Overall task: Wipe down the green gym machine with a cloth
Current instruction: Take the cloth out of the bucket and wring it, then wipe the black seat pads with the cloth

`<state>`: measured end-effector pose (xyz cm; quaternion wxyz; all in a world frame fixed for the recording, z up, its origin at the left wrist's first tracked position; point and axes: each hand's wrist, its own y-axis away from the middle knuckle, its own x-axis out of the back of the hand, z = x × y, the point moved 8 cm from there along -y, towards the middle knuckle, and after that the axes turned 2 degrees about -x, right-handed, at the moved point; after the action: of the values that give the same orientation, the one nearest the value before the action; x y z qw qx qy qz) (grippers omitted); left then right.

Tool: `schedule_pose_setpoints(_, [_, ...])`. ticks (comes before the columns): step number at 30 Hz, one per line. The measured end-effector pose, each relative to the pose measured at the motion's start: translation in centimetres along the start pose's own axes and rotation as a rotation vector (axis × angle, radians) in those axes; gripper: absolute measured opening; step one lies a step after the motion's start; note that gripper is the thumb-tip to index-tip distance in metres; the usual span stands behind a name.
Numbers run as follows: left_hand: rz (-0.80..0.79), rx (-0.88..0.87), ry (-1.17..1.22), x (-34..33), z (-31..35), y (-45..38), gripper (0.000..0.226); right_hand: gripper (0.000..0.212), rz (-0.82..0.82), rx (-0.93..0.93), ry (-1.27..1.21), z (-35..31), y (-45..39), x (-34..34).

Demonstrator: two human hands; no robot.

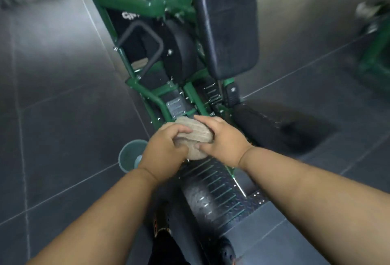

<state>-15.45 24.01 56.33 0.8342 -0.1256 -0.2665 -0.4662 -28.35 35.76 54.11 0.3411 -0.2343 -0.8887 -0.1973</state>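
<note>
The green gym machine (135, 4) stands ahead of me, with green tube frame, a black back pad (228, 22) and black metal tread plates. A bunched beige cloth (195, 135) is held between both hands above the lower frame. My left hand (164, 150) grips its left side with fingers curled over the top. My right hand (219, 138) grips its right side, thumb underneath.
A small teal bucket (128, 155) stands on the dark tiled floor just left of my left wrist. A black seat pad (274, 125) lies to the right. Another green machine (377, 38) is at the far right. Open floor tiles spread to the left.
</note>
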Motion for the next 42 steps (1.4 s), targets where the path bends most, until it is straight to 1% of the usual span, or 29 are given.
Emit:
schedule_pose_setpoints(2, [-0.018,-0.013,0.032,-0.4,3.9,1.5,0.051,0.049,0.069,0.020,-0.037,-0.9,3.0,3.4])
schedule_pose_setpoints(4, [-0.029,-0.039,0.068,-1.0,7.1,2.6,0.058,0.027,0.087,-0.017,-0.150,-1.2,5.8,5.8])
schedule_pose_setpoints(6, [-0.046,-0.063,0.132,-1.3,9.9,3.6,0.061,0.018,0.093,-0.044,-0.258,-2.0,8.3,7.7])
schedule_pose_setpoints(8, [-0.085,-0.066,0.220,-1.5,11.8,4.2,0.059,0.014,0.119,-0.061,-0.382,-2.9,10.1,9.3])
schedule_pose_setpoints(12, [-0.142,-0.020,0.309,0.2,14.1,2.8,0.052,0.016,0.199,-0.078,-0.544,-4.8,11.1,12.1])
schedule_pose_setpoints(13, [-0.154,-0.007,0.329,0.8,14.5,1.9,0.048,0.016,0.222,-0.076,-0.567,-5.3,10.8,12.7])
schedule_pose_setpoints(17, [-0.117,0.082,0.344,3.4,14.3,-2.0,0.023,0.015,0.373,-0.081,-0.555,-7.2,8.7,15.6])
schedule_pose_setpoints(19, [-0.099,0.138,0.365,4.1,13.2,-3.8,0.016,0.008,0.404,-0.104,-0.574,-7.4,7.5,16.3])
schedule_pose_setpoints(20, [-0.111,0.165,0.399,4.2,12.7,-4.6,0.014,0.008,0.376,-0.128,-0.610,-7.3,6.6,16.2])
schedule_pose_setpoints(22, [-0.170,0.211,0.492,3.7,11.8,-6.1,0.017,0.038,0.238,-0.188,-0.719,-6.5,4.5,15.0])
schedule_pose_setpoints(23, [-0.206,0.223,0.539,3.4,11.5,-6.9,0.018,0.048,0.146,-0.205,-0.777,-6.4,3.5,14.2])
schedule_pose_setpoints(24, [-0.238,0.235,0.586,3.1,11.1,-7.8,0.020,0.050,0.064,-0.205,-0.838,-6.4,2.6,13.6])
schedule_pose_setpoints(25, [-0.259,0.247,0.633,2.7,10.9,-8.6,0.021,0.045,0.004,-0.195,-0.893,-6.5,1.9,13.4])
schedule_pose_setpoints(26, [-0.266,0.263,0.669,2.3,10.6,-9.4,0.021,0.038,-0.021,-0.202,-0.946,-6.5,1.3,13.4])
schedule_pose_setpoints(28, [-0.264,0.312,0.738,1.3,9.9,-10.7,0.022,0.033,0.015,-0.234,-1.025,-5.8,0.5,13.8])
schedule_pose_setpoints(30, [-0.283,0.382,0.839,-0.2,9.8,-11.5,0.026,0.036,0.094,-0.248,-1.020,-4.7,-0.1,14.3])
schedule_pose_setpoints(32, [-0.347,0.428,0.940,-1.9,10.8,-12.0,0.032,0.041,0.149,-0.266,-0.984,-3.5,-0.1,14.9])
schedule_pose_setpoints(34, [-0.425,0.432,1.007,-3.5,12.7,-12.2,0.037,0.043,0.154,-0.273,-0.953,-2.4,0.0,15.8])
schedule_pose_setpoints(36, [-0.472,0.419,1.035,-5.0,14.4,-12.5,0.040,0.037,0.102,-0.255,-0.943,-1.7,0.0,16.6])
schedule_pose_setpoints(38, [-0.450,0.423,1.027,-6.3,15.1,-13.3,0.038,0.026,0.056,-0.240,-0.975,-0.7,0.0,17.6])
schedule_pose_setpoints(42, [-0.309,0.416,0.925,-8.1,15.9,-14.2,0.031,0.027,0.024,-0.194,-1.013,2.5,0.7,20.4])
